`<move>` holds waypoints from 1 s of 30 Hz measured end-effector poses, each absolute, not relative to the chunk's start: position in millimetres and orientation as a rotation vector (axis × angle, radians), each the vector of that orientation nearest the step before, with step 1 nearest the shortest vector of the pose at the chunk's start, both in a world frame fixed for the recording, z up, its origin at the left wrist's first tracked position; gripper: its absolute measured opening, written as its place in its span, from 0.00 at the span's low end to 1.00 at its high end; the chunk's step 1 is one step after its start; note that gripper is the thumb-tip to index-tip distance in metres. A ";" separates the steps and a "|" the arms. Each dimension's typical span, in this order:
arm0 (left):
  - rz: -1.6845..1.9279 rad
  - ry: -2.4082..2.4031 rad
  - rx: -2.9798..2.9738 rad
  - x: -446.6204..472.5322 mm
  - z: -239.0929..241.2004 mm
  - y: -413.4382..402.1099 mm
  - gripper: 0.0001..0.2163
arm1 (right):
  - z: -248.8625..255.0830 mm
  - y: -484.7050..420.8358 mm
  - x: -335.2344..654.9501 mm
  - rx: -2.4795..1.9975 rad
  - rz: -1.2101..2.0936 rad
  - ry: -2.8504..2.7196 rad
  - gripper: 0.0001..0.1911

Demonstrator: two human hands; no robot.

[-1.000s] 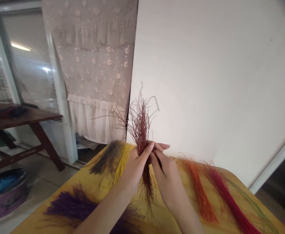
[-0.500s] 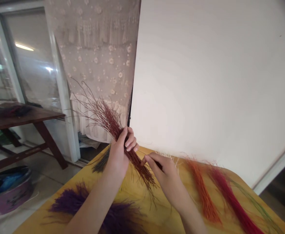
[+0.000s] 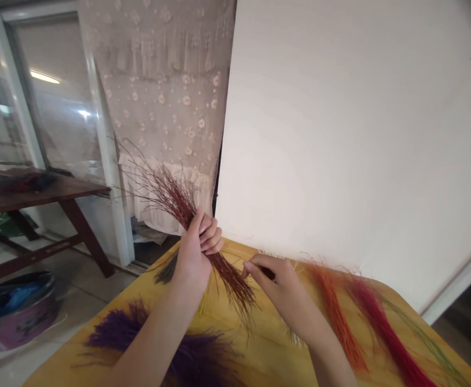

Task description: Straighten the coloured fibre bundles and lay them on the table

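My left hand (image 3: pixel 198 244) is wrapped round the middle of a bundle of thin reddish-brown stems (image 3: pixel 179 201). The bundle slants above the table, its wispy end fanning up and left, its other end pointing down and right. Close to that lower end is my right hand (image 3: pixel 269 274), thumb and index finger pinched together and the other fingers curled. Whether a single stem sits in that pinch is too small to make out. Beneath my left forearm lies a purple bundle of fibres (image 3: pixel 203 355), partly covered by the arm.
On the yellow table (image 3: pixel 275 349) lie an orange bundle (image 3: pixel 340 322), a crimson bundle (image 3: pixel 388 333), some green strands (image 3: pixel 424 333) and a dark grey bundle (image 3: pixel 166 269). A white panel (image 3: pixel 340 134) rises behind. Leftward are a wooden bench (image 3: pixel 78 193) and a pink tub (image 3: pixel 21 322).
My right hand has moved slightly right, away from the bundle's lower end. My left hand and the bundle have shifted a little left, its fingers closing more tightly.
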State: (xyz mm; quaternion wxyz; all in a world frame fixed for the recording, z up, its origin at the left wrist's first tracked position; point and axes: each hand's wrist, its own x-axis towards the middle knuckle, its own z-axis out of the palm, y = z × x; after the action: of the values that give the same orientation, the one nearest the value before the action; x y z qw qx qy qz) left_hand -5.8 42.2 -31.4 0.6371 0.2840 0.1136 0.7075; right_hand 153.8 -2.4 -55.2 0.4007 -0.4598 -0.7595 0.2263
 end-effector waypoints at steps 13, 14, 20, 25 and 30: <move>1.521 0.186 0.676 10.7 -41.6 41.0 0.21 | -63.1 -1.6 137.1 -1.183 0.433 -1.896 0.21; 1.530 0.192 0.681 8.6 -40.3 40.3 0.22 | -62.9 -1.4 139.4 -1.185 0.442 -1.916 0.21; 1.646 0.222 0.698 -19.0 -27.4 40.3 0.25 | -56.3 -1.1 158.7 -1.166 0.513 -1.961 0.19; 1.711 0.241 0.749 -33.0 -23.8 43.6 0.25 | -60.4 14.0 174.9 -1.306 0.330 -1.886 0.21; 1.799 0.340 0.703 -32.8 -28.3 51.3 0.25 | -72.1 33.0 180.7 -1.409 0.074 -1.782 0.16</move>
State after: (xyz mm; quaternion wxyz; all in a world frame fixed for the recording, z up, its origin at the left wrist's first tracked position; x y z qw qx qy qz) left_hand -32.8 51.3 -28.3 0.5564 0.2978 0.1442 0.7622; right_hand 180.7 33.0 -72.1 0.4206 -0.5624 -0.7112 0.0296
